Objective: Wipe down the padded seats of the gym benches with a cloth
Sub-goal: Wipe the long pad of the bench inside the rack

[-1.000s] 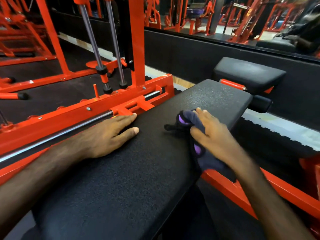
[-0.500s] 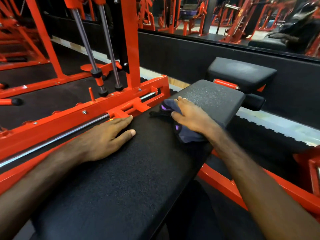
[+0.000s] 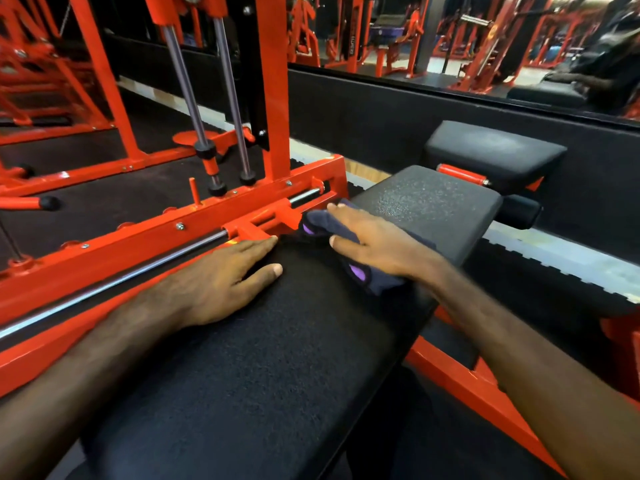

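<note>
1. Long black padded seat runs from the near edge away toward a mirror wall; textured surface, far end lit grey.
2. Right hand lies flat on a dark cloth with purple patches, fingers stretched out over it, pressing it onto the seat. Grip released, not clenched; the cloth is pinned under palm and fingers.
3. Cloth sits on the far half of the seat, toward its left edge, its far tip just beside the red frame.
4. Left hand rests palm-down on the seat's left edge, fingers straight, thumb spread. Grip released, holding nothing. Fingertips close to the cloth; cannot tell if they touch.
5. A steel rod runs along the red frame, left of the seat.
6. Beyond the seat's far end, a smaller black pad sits higher, with a short red bar below its near edge.
7. Two upright steel posts rise from the frame at upper left.
</note>
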